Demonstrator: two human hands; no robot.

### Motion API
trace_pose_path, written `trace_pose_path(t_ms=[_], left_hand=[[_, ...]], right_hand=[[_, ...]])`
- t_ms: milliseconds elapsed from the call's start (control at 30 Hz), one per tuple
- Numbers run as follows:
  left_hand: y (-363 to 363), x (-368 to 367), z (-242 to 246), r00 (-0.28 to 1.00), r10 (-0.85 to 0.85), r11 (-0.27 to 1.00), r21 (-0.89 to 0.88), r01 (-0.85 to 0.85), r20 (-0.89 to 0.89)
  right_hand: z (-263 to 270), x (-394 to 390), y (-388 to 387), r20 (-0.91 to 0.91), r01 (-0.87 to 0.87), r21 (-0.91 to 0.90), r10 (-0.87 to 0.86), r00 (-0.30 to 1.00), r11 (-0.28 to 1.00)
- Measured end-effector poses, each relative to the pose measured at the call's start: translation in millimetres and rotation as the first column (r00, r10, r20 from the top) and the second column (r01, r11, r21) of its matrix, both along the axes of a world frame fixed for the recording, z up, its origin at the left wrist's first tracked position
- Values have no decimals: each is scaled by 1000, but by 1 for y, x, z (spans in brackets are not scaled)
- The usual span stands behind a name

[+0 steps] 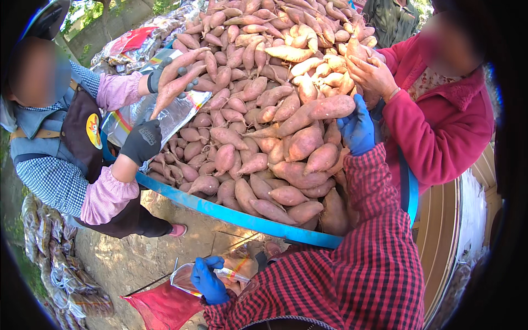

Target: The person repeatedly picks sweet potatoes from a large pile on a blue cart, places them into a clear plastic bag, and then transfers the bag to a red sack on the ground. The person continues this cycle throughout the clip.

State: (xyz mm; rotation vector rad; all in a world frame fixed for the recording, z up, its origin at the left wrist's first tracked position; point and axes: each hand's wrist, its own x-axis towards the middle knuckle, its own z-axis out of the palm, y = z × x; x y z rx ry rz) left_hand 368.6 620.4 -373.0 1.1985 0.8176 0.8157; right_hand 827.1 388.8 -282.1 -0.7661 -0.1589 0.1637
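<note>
My right hand (358, 126), in a blue glove, is at the right end of a large sweet potato (332, 107) on the heap, its thumb below that end and its fingers beside it. Low in the view is my left hand (209, 280), also gloved in blue, its fingers bent upward at the mouth of a clear plastic bag (183, 277) with coloured stripes. Sweet potatoes show in the bag; whether the left fingers grip its edge is unclear. A big heap of sweet potatoes (247, 161) fills the blue-rimmed container (231, 216) before me.
At the left, a person in dark gloves holds sweet potatoes (175, 88) over another plastic bag (142, 113). Another person's bare hands (371, 76) handle sweet potatoes at the right. Filled bags (62, 264) are piled on the ground; a red mesh bag (167, 305) lies near my left hand.
</note>
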Motion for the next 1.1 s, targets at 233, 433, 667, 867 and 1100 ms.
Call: trace_pose_path(t_ms=[233,433,667,867,1100], left_hand=[[18,40,60,978,-191,948,272,163,79],[10,74,95,947,-321,858,430,283,17],[11,82,86,923,-309,841,388,378,-229],[6,62,53,862,-474,865,-87,494,181],[8,51,41,850,-388,832,-261,489,355]], right_hand=[[36,-80,83,29,-555,45,554,832,831],[22,-143,134,-63,-699,-156,699,712,698],[16,-204,159,-253,-822,-400,813,524,405],[11,-197,134,-174,-777,-591,907,385,216],[29,-82,87,420,119,-663,236,876,740]])
